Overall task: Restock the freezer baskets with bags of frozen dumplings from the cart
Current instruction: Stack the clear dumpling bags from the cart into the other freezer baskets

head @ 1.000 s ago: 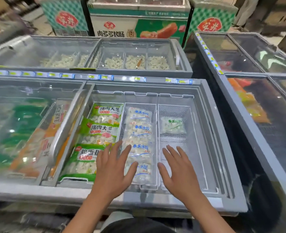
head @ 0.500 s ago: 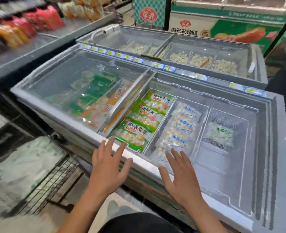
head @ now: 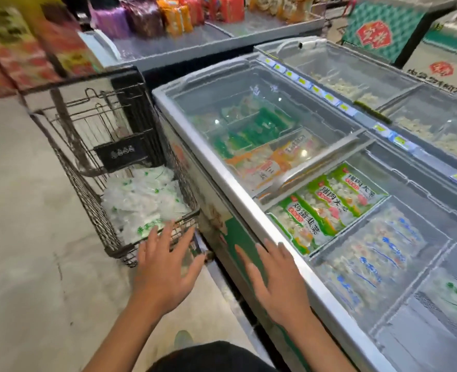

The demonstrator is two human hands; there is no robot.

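Note:
A wire shopping cart [head: 93, 200] stands on the floor left of the chest freezer [head: 251, 210]. Several clear bags of frozen dumplings with green print [head: 144, 202] are piled in the cart. My left hand [head: 165, 272] hovers with spread fingers over the cart's near corner and holds nothing. My right hand [head: 278, 280] is spread flat in front of the freezer's front rim, also empty. Inside the open freezer, one basket holds green-labelled bags [head: 329, 208], the basket beside it holds blue-print bags [head: 369, 259], and the far-right basket [head: 452, 299] holds one green-print bag.
The freezer's left half is covered by a sliding glass lid [head: 248, 124]. A second freezer [head: 383, 84] stands behind it. A shelf with colourful packets [head: 168, 14] runs along the back. Bare concrete floor [head: 20, 251] lies left of the cart.
My view has swung left from the freezer to the cart. Both hands have moved left off the freezer baskets, the left one now over the cart's corner. Both stay empty and spread.

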